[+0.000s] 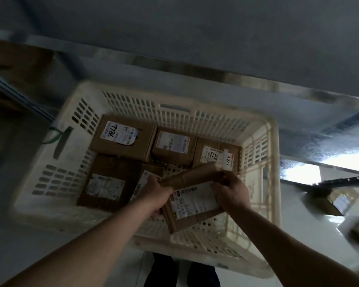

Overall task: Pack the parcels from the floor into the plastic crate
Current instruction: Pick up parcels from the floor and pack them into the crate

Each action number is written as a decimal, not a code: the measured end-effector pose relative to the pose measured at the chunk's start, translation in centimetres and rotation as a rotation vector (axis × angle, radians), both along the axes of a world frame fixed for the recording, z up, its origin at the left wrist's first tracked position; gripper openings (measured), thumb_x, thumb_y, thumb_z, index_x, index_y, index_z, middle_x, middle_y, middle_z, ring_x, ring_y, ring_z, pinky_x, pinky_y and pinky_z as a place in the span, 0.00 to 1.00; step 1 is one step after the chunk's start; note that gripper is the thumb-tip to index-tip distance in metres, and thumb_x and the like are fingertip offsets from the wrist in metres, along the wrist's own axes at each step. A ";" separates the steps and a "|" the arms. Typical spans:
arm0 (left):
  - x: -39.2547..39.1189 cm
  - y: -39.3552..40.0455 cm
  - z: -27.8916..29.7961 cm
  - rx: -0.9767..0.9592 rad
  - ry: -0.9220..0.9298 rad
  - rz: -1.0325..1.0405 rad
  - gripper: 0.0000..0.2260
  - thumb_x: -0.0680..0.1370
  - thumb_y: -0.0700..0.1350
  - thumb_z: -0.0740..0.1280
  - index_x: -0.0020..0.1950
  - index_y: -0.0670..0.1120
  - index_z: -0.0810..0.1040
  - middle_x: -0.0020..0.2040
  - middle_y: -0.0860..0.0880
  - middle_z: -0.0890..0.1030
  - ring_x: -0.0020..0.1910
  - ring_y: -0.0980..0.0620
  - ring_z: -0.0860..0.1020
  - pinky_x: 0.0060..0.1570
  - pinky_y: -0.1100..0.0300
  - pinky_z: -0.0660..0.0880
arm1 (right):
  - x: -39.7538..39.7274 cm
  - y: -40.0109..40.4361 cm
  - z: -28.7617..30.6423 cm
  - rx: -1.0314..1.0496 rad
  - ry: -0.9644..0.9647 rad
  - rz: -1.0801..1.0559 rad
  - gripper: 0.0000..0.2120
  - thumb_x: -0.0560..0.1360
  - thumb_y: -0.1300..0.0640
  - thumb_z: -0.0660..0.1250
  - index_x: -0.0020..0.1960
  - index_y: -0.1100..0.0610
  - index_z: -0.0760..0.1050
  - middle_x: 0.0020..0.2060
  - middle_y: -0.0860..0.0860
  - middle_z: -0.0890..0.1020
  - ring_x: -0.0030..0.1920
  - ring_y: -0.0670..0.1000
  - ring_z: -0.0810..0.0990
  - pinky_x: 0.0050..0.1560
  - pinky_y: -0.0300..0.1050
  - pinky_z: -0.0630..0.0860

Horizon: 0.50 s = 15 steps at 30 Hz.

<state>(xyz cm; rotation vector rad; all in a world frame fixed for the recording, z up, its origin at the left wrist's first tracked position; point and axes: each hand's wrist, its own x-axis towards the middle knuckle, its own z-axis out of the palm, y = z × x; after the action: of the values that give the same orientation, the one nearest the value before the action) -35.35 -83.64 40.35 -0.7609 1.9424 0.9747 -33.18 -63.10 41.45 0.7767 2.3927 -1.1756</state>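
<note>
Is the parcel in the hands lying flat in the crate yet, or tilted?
Tilted. The parcel, gripped by the left hand and right hand, has its far edge raised above the crate floor.

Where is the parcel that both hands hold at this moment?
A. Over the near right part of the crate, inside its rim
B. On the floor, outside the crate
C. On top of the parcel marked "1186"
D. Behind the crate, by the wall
A: the left hand and right hand grip the parcel above the crate's perforated bottom, at its near right.
</note>
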 end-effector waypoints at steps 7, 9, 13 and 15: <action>0.3 -0.1 -1.3 0.077 -0.125 0.029 0.10 0.78 0.50 0.67 0.52 0.43 0.77 0.42 0.42 0.83 0.30 0.47 0.80 0.34 0.58 0.77 | -3.9 -0.9 -0.6 0.073 0.038 0.211 0.16 0.74 0.56 0.69 0.59 0.43 0.76 0.50 0.48 0.81 0.48 0.50 0.80 0.49 0.51 0.82; 0.4 -0.5 -1.9 0.107 -0.194 0.017 0.12 0.78 0.50 0.67 0.54 0.42 0.79 0.43 0.42 0.84 0.29 0.48 0.78 0.34 0.59 0.74 | -4.9 -1.3 -1.3 0.114 0.017 0.291 0.19 0.75 0.57 0.68 0.63 0.43 0.76 0.51 0.48 0.80 0.48 0.49 0.79 0.45 0.47 0.80; 0.8 -1.5 -2.8 0.118 -0.330 -0.027 0.15 0.79 0.51 0.66 0.60 0.44 0.76 0.45 0.43 0.80 0.34 0.48 0.78 0.40 0.57 0.76 | -5.5 -2.4 -3.0 0.119 -0.075 0.429 0.18 0.77 0.56 0.67 0.64 0.43 0.74 0.51 0.47 0.78 0.46 0.47 0.76 0.37 0.38 0.72; 0.9 -2.1 -3.3 0.080 -0.368 -0.108 0.19 0.78 0.56 0.65 0.64 0.46 0.74 0.46 0.44 0.78 0.38 0.47 0.79 0.47 0.54 0.76 | -5.5 -2.9 -3.6 0.135 -0.096 0.459 0.20 0.77 0.56 0.66 0.66 0.41 0.73 0.52 0.47 0.78 0.48 0.48 0.76 0.41 0.40 0.75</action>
<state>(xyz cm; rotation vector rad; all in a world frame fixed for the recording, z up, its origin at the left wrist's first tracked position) -34.49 -85.71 37.07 -0.7246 1.5988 0.7808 -38.64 -66.00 37.87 0.2838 2.4087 -0.7810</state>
